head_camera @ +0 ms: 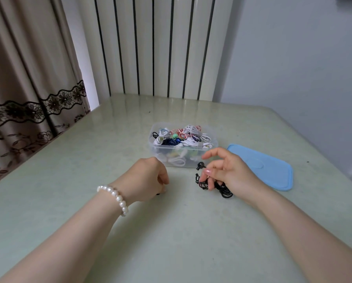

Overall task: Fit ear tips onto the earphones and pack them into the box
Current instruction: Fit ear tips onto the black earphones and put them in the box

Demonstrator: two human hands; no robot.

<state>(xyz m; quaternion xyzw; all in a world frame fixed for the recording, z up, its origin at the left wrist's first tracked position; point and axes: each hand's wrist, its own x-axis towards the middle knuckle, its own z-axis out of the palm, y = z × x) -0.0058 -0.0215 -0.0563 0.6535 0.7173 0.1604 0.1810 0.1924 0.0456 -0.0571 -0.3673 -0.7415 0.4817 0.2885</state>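
A clear plastic box (160, 149) full of coiled earphones in white, red, blue and green stands in the middle of the table. Just in front of it my right hand (228, 172) grips a black earphone set (224, 190), its coiled cord bunched under the fingers. One black earbud (200, 165) sticks up above the thumb and another hangs at the fingertips. My left hand (150, 178) rests on the table to the left, fingers curled down, pinching a small black piece (158, 194) that is mostly hidden; it looks like an ear tip.
The blue box lid (271, 172) lies flat on the table to the right of my right hand. The pale green table (171, 231) ends at a radiator and wall behind the box. A curtain hangs past the left edge.
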